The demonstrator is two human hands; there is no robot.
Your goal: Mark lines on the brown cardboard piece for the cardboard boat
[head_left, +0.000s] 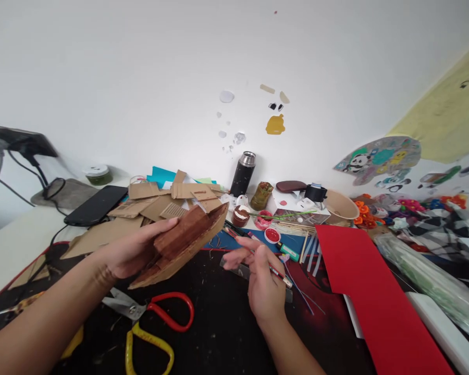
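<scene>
My left hand (131, 252) holds a brown cardboard boat model (187, 239) above the dark mat, fingers wrapped along its far side, its hull painted reddish brown. My right hand (260, 278) is just right of the boat's bow, fingers pinched on a thin paintbrush (275, 271) whose handle points left toward the boat. A clear ruler (238, 268) lies on the mat under this hand.
Scissors with red and yellow handles (156, 323) lie on the mat below the boat. Cardboard scraps (160, 203) pile up behind, beside a black phone (96, 205). A black flask (242, 174), small paint pots (271, 235) and a red paper sheet (371, 291) fill the right.
</scene>
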